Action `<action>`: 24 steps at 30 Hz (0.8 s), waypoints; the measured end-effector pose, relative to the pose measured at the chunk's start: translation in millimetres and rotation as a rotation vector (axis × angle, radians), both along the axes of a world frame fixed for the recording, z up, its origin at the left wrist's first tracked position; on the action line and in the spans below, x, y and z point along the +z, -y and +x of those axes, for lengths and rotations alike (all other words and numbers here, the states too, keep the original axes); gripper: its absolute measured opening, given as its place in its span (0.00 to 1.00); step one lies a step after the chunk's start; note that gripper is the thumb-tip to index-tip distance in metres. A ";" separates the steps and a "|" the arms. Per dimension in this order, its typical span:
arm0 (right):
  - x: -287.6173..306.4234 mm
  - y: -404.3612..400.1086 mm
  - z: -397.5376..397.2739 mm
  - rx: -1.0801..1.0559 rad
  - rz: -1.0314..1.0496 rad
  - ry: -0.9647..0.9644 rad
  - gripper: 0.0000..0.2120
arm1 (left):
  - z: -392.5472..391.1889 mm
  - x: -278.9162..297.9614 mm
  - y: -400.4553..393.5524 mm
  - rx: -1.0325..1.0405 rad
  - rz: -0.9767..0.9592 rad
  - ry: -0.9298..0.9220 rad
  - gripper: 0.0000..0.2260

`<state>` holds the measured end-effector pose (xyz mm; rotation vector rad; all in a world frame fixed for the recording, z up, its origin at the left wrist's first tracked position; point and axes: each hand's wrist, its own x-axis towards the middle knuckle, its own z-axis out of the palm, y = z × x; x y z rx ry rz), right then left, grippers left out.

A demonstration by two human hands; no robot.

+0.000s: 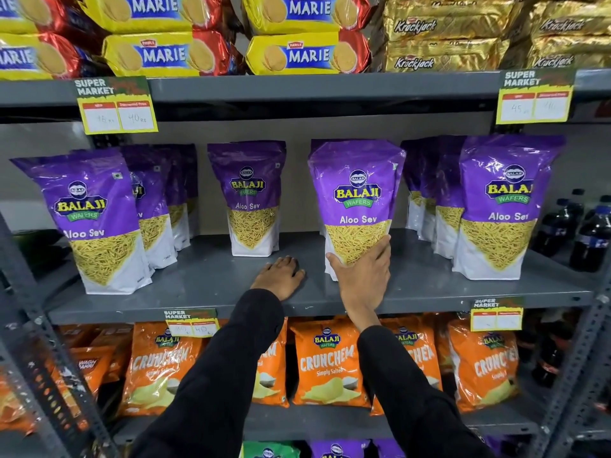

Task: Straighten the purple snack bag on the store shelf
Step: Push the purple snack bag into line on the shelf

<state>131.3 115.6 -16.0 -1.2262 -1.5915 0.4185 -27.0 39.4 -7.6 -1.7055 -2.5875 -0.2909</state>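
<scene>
A purple Balaji Aloo Sev bag [357,193] stands upright near the front of the grey middle shelf [211,285], right of centre. My right hand [362,276] grips its lower front, thumb on the left side and fingers on the right. My left hand [279,274] rests palm down on the bare shelf to the left of that bag, fingers apart, holding nothing. Another purple bag [249,196] stands further back at centre.
More purple bags stand at left [96,219] and right [502,206]. Dark drink bottles [591,233] sit at far right. Marie biscuit packs [307,54] and gold Krackjack packs [443,54] fill the shelf above, orange Crunchem bags [330,361] the one below. Price tags [117,107] hang from shelf edges.
</scene>
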 end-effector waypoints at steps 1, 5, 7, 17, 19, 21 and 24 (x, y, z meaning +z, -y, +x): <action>-0.3 -0.5 0.3 0.003 0.004 0.000 0.61 | -0.1 -0.1 -0.3 -0.001 0.000 0.000 0.25; -2.2 -0.7 0.7 0.007 0.006 -0.008 0.60 | -0.6 0.0 -0.3 0.008 -0.001 0.011 0.25; -1.8 0.2 0.3 0.008 0.004 -0.004 0.61 | 0.3 0.7 1.0 0.014 -0.001 0.025 0.25; -31.7 60.9 13.8 0.346 0.209 -0.248 0.42 | -0.3 -4.7 52.6 -0.041 0.119 0.158 0.27; -35.7 79.1 0.6 0.448 0.227 -0.243 0.35 | -4.2 -7.2 70.6 -0.020 0.137 0.150 0.27; -30.1 91.9 -21.1 0.533 0.172 -0.234 0.32 | -14.3 -7.0 88.8 -0.002 0.151 0.127 0.25; -11.2 97.1 -63.6 0.610 0.029 -0.242 0.34 | -45.7 -0.1 110.1 0.002 0.159 0.110 0.20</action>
